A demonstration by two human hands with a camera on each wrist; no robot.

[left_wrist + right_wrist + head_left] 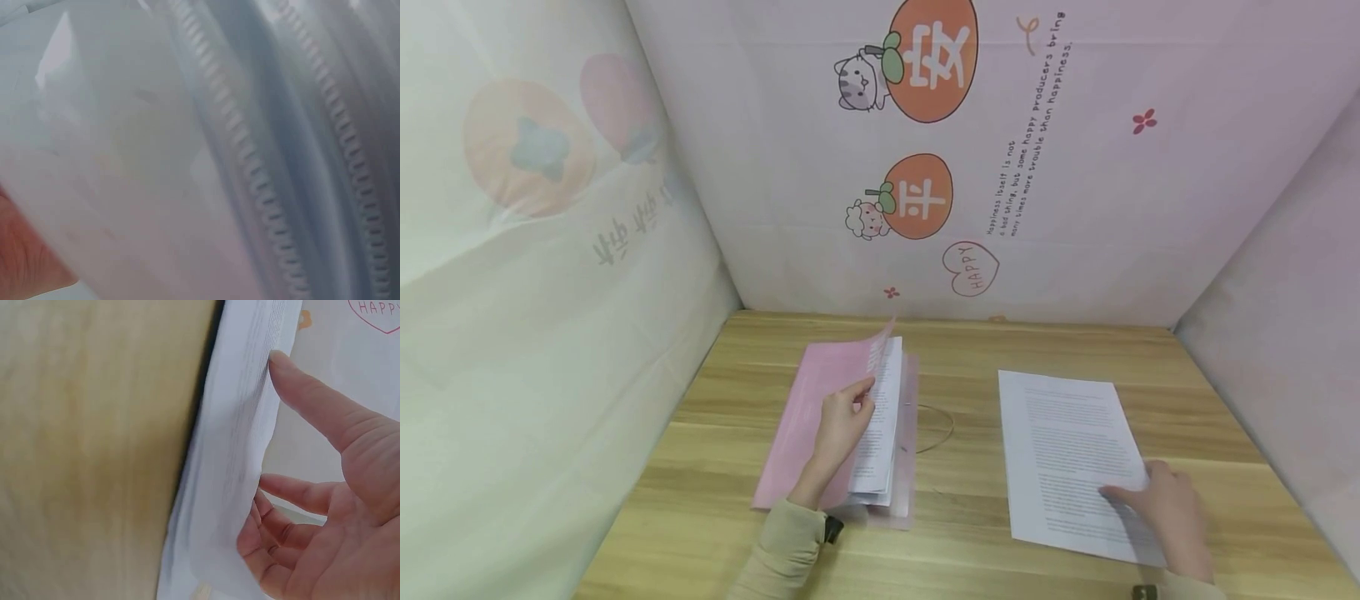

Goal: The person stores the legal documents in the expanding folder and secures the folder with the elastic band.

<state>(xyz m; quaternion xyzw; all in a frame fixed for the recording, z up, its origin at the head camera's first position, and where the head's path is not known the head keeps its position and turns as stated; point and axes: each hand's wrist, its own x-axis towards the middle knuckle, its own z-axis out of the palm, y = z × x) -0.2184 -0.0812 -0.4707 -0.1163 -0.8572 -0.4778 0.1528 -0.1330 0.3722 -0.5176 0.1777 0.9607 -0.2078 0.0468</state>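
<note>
- From where I stand, a pink folder [805,412] lies on the left part of the wooden table [692,483], its cover lifted partway and leaning over toward the left.
- The left hand [841,421] has that cover pinched near its free edge, between thumb and forefinger.
- Under the raised cover, printed pages [883,429] show along the folder's right side, with more clear and pinkish layers beneath them.
- A thin cord [952,427] makes a loop on the wood just beside the folder's right edge.
- Over on the right, well apart from the folder, is a stack of printed sheets [1067,458], the top one covered in lines of small text.
- The right hand [1176,508] grips this stack by its right edge, thumb on the upper face and the other fingers bent in at the edge; the right wrist view shows several sheets together.
- The left wrist view is badly blurred; the rows of small teeth [262,194] there look like part of the folder's plastic, though I can't be certain.
- A light sleeve [782,550] covers the left forearm, with a black band [833,528] at the wrist.
- Behind the table hangs a pale cloth [775,167], printed with orange fruit, little animals and a "HAPPY" heart [972,268].
</note>
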